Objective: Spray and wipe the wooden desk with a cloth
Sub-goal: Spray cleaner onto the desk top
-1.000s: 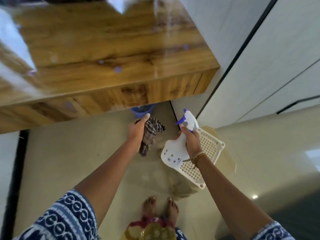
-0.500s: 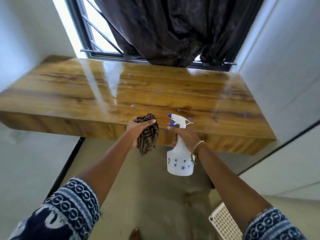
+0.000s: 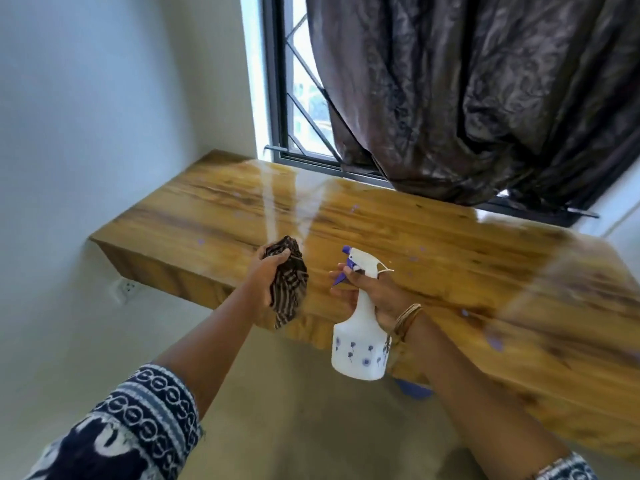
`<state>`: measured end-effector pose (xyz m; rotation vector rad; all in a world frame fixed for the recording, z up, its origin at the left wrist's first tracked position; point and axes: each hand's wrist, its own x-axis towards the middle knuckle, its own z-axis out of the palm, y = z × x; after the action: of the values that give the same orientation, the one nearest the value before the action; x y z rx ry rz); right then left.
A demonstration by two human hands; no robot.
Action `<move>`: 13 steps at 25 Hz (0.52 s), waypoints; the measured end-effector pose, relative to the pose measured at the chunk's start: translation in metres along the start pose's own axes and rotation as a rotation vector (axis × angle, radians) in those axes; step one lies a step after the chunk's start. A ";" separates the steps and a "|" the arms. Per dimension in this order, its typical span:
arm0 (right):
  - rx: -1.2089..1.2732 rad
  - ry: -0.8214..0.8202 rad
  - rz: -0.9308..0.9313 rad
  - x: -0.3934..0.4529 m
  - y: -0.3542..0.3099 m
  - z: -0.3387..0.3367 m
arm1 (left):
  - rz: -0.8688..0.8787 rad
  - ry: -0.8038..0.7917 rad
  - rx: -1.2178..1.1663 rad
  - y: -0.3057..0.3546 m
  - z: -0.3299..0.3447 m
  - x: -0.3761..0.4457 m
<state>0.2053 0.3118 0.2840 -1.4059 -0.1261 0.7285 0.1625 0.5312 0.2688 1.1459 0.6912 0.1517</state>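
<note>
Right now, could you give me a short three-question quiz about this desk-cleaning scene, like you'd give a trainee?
1. True or false: the cloth lies flat on the desk.
2. Which hand grips the spray bottle? A) left hand B) right hand C) neither
3. Fill in: behind the desk, a dark ______ hangs over the window.

Key:
1. False. The left hand grips it, bunched, at the desk's front edge.
2. B. The right hand holds the neck, fingers at the trigger.
3. Curtain.
</note>
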 end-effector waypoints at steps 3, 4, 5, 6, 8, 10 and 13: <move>-0.115 -0.029 -0.043 0.051 -0.021 0.015 | 0.016 0.027 -0.050 0.021 -0.008 0.043; -0.162 -0.051 -0.055 0.068 -0.029 0.019 | 0.022 0.019 -0.068 0.030 -0.007 0.058; -0.204 -0.071 -0.059 0.086 -0.037 0.021 | 0.031 0.021 -0.082 0.039 -0.005 0.071; -0.249 -0.099 -0.061 0.103 -0.046 0.023 | 0.045 0.027 -0.090 0.048 -0.002 0.082; -0.351 -0.168 -0.042 0.135 -0.069 0.025 | 0.072 0.047 -0.097 0.065 0.001 0.111; -0.440 -0.222 0.001 0.156 -0.088 0.029 | 0.106 0.058 -0.086 0.077 0.002 0.133; -0.485 -0.288 -0.030 0.182 -0.104 0.039 | 0.109 0.042 -0.092 0.085 0.001 0.165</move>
<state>0.3684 0.4429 0.3270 -1.7437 -0.5791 0.9114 0.3119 0.6407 0.2732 1.0948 0.6527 0.2979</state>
